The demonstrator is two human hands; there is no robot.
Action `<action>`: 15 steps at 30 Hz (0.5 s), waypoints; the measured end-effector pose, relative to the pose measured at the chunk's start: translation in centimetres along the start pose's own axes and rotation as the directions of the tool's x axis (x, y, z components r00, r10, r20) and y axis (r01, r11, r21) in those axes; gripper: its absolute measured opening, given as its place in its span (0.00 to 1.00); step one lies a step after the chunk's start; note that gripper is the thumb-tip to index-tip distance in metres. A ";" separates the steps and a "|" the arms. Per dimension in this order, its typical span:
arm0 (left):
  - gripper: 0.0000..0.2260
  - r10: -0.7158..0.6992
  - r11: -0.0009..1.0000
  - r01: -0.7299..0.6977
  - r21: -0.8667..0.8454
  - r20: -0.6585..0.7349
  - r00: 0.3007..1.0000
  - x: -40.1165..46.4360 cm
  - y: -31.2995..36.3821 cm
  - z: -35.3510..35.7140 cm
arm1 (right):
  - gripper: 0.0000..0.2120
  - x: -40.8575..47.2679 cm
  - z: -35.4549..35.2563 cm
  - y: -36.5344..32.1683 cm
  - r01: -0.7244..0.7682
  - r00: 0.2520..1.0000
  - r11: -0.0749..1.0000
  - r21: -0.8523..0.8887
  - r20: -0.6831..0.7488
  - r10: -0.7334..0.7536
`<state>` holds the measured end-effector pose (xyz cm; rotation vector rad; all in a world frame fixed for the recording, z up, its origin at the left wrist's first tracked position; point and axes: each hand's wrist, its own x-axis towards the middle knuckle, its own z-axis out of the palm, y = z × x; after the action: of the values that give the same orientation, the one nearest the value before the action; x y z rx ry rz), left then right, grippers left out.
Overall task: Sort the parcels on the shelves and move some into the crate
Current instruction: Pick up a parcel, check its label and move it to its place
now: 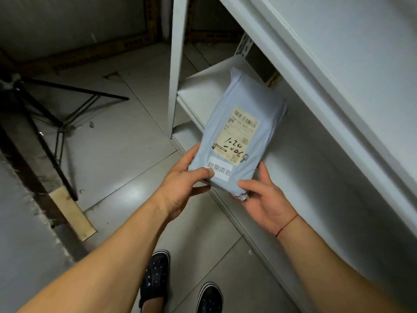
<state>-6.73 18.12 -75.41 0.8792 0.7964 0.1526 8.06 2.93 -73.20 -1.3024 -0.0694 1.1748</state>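
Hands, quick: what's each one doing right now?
Left hand: grips the near left corner of the blue-grey parcel, thumb on top.
Right hand: grips the same parcel's near right corner.

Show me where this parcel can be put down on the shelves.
The lower shelf board lies bare to the right of the parcel, under the upper shelf. A bare strip also shows at its far end, beside the upright post. The near edge is taken up by the left hand and right hand gripping the parcel.
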 end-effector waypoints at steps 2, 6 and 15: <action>0.31 -0.014 1.000 0.014 0.004 0.000 1.000 -2.4 0.0 -0.2 | 0.39 -1.3 0.4 -0.2 -0.041 0.997 0.999 0.017 0.058 0.040; 0.30 -0.006 0.999 0.010 0.034 -0.107 0.994 -7.7 -1.0 -1.2 | 0.41 -4.4 1.6 0.5 -0.103 0.986 0.993 -0.050 0.123 0.108; 0.23 0.038 0.989 -0.098 -0.110 -0.456 0.889 -24.8 -4.6 -0.5 | 0.42 -13.6 6.3 0.2 -0.255 0.867 0.887 -0.386 0.316 0.387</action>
<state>-25.47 4.83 -65.10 0.7551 1.1779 0.4813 -2.36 -2.12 -63.72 -1.3910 -0.3615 1.7653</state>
